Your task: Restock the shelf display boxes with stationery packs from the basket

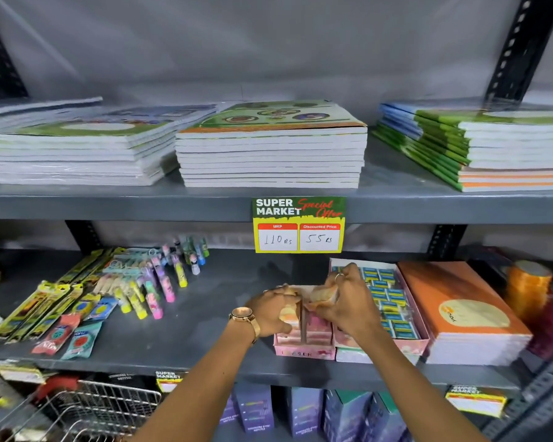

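A pink eraser display box (304,351) stands at the front of the middle shelf. My left hand (270,311), with a watch on the wrist, grips the box's left side and upright flap. Above the box, my right hand (345,301) pinches a small pink-and-yellow eraser pack (321,293). Right beside it sits a second pink display box (411,327) filled with blue-and-yellow packs. The wire basket (93,406) with red handle is at the bottom left, below the shelf; its contents are not visible.
Loose pens, glue sticks and carded items (115,291) lie on the shelf's left. An orange notebook stack (466,314) and tape rolls (529,285) fill the right. Notebook piles (270,145) sit above. A price tag (298,224) hangs from the upper shelf edge. Boxes stand on the shelf below.
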Demonstrator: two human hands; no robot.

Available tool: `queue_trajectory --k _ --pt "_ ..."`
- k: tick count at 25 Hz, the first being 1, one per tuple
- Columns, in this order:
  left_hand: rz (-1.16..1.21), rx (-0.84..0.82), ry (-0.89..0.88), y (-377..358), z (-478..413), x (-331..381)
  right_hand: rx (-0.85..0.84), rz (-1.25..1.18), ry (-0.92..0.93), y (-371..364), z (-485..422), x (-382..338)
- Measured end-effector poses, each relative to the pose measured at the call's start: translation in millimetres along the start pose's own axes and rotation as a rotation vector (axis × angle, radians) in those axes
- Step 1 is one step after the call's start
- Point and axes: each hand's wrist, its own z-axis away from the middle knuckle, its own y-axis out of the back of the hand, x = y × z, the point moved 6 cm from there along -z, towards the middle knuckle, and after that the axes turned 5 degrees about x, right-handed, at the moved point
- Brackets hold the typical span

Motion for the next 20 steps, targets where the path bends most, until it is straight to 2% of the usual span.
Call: queue_trajectory --k 3,5,7,9,11,16,20 --pt "0.001 0.097 0.004 6 5 8 0.105 0.236 0.041 -14 13 -13" --pt "0.001 0.133 0.015 7 7 9 0.078 0.380 0.053 -27 22 -22" --pt "-0.011 0.124 0.009 5 7 7 -0.019 0.429 0.036 -36 25 -23" --pt "-0.020 0.096 -0.010 2 6 4 -0.161 0.451 0.026 -42 28 -20" --pt "-0.035 0.067 -0.027 -1 5 2 -0.214 0.487 0.032 -43 30 -19" --pt "-0.140 0.054 -0.077 -6 8 3 -0.162 0.537 0.022 -41 36 -26" --pt "-0.210 0.136 -0.204 8 27 25 -0.157 0.338 -0.040 -13 57 -33"
